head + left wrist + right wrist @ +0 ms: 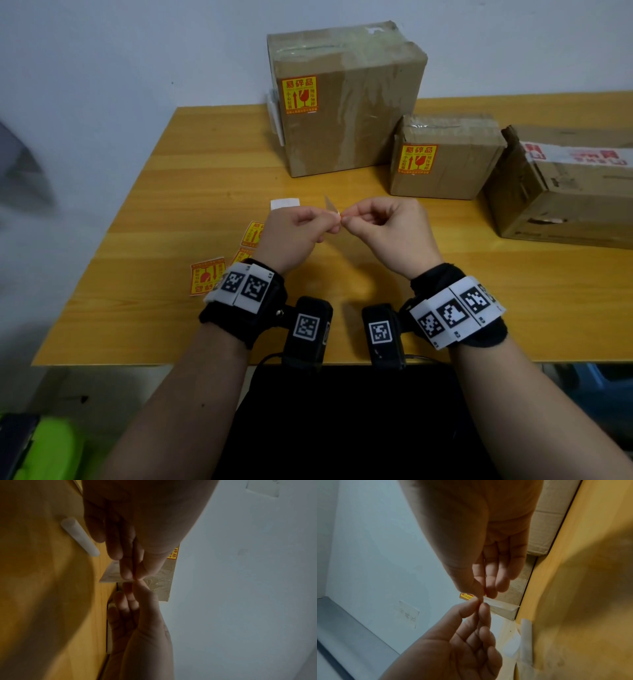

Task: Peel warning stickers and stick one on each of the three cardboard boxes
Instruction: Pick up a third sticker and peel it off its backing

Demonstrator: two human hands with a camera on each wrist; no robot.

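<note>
Both hands meet above the middle of the table and pinch one warning sticker [331,205], which I see edge-on with its pale back showing [109,573]. My left hand [334,226] pinches it between thumb and forefinger, and my right hand [345,218] pinches the same corner. The tall cardboard box [346,99] carries a yellow sticker [299,95]. The small box [445,161] carries another [417,159]. On the right box [565,192] no yellow sticker shows. In the wrist views the two pinches touch: left hand [132,576], right hand [483,595].
Three loose yellow stickers [206,275] lie on the wooden table [479,291] left of my left wrist. A curled white backing paper [285,203] lies just beyond my left hand. The boxes stand along the back and right side. A wall is behind the table.
</note>
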